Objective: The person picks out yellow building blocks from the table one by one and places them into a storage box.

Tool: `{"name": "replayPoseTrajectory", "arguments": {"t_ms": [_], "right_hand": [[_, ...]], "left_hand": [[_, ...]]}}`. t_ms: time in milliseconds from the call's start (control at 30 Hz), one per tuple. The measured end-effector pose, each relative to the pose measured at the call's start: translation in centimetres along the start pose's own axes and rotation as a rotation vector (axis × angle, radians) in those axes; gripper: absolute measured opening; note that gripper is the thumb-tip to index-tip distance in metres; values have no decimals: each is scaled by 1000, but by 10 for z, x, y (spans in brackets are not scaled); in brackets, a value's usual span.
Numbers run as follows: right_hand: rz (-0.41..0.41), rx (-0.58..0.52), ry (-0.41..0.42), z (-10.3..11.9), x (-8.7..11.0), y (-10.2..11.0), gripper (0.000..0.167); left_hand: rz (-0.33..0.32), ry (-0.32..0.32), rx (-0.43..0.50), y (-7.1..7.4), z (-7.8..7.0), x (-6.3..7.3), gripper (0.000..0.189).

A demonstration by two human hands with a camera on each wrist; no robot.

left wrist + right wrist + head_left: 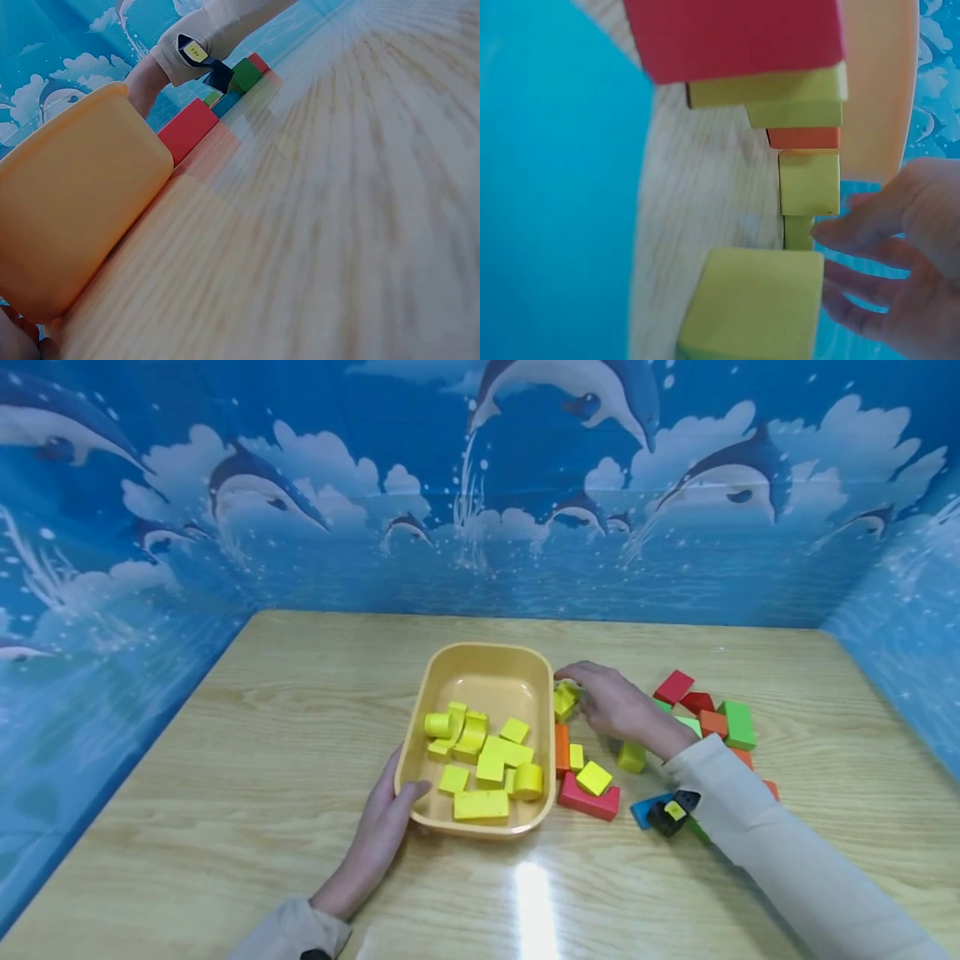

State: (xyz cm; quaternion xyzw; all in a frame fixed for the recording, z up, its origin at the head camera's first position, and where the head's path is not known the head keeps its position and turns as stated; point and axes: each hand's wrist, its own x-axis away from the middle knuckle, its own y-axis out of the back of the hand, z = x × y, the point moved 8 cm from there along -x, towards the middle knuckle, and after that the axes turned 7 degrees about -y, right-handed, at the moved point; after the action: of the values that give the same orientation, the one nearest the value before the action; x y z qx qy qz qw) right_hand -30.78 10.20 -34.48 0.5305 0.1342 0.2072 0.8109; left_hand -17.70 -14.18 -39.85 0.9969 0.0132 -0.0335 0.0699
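Observation:
My left hand (382,814) grips a yellow-orange plastic bin (416,760) at its near left corner, the thumb over the rim. Several yellow blocks (482,805) lie inside, among them cylinders, arches and cubes. Beyond the bin's right wall, my right hand (611,702) reaches down beside yellow blocks (566,697). In the right wrist view its fingers (862,225) are spread and slightly bent, the thumb tip close to a small yellow block (799,232); whether they touch is unclear. Another yellow block (754,300) appears larger in front.
Right of the bin lie a red block (588,797) with a yellow one on it, an orange block (562,750) and a blue block (648,808). Red, orange and green blocks (738,724) cluster beyond the right forearm. Dolphin-print walls (480,568) edge the table (322,693).

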Motion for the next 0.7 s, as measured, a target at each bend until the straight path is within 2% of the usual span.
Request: {"name": "replayPoseTrajectory", "arguments": {"t_ms": [167, 333, 533, 700], "right_hand": [[64, 27, 19, -5, 0, -8, 52], [79, 74, 29, -6, 0, -11, 46], [86, 184, -35, -8, 1, -11, 37], [60, 173, -60, -9, 3, -8, 33]], "left_hand": [[1, -4, 5, 0, -1, 0, 67], [-2, 0, 12, 0, 1, 0, 67], [-2, -4, 9, 0, 1, 1, 68], [8, -16, 8, -1, 1, 0, 68]]}}
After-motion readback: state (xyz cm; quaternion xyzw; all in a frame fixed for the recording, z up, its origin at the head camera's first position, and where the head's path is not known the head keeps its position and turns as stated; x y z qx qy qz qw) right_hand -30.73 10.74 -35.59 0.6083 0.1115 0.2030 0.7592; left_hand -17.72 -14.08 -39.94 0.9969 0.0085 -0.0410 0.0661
